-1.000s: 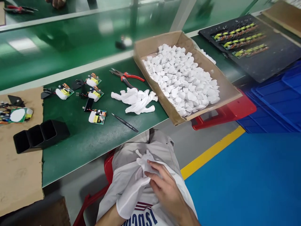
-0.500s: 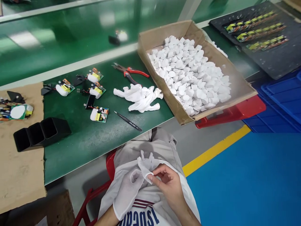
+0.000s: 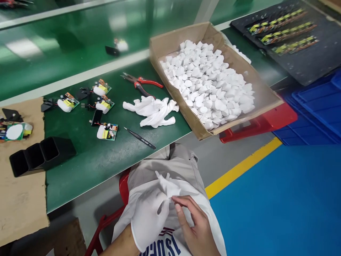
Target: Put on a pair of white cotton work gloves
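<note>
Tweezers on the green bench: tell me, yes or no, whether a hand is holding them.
No. The tweezers lie alone on the green bench, while the gloved left hand and bare right hand are down at the lap.
</note>
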Demonstrator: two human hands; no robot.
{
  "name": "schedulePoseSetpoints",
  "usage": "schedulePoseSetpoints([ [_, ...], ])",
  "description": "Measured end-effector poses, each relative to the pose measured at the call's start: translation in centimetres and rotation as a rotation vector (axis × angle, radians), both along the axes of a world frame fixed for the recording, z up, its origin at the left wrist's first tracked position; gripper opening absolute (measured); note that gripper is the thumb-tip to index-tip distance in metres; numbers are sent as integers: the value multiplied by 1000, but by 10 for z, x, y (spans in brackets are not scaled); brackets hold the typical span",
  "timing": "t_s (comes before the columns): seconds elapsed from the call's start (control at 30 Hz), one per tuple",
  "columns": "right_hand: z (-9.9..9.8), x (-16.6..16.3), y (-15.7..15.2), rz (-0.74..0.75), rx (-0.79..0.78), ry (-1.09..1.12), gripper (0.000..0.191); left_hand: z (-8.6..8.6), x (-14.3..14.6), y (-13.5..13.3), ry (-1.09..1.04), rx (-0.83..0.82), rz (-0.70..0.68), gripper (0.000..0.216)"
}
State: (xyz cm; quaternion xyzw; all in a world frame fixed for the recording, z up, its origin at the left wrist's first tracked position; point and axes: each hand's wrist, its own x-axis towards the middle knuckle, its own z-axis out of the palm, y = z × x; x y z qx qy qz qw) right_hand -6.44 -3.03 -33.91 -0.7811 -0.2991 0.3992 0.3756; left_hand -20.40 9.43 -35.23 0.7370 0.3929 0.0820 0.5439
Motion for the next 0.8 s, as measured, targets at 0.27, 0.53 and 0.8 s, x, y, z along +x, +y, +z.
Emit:
schedulePoseSetpoints([
  [0.27, -26, 13, -13, -363, -14, 241, 47, -7, 21, -6, -7, 335, -392, 43],
  [0.53, -48, 33, -18, -863, 194, 265, 61, -25, 62, -20, 55, 413, -768, 16],
  [0.8, -106, 162, -54, -1058, 105, 56, 67, -65, 173, -45, 35, 131, -566, 10],
])
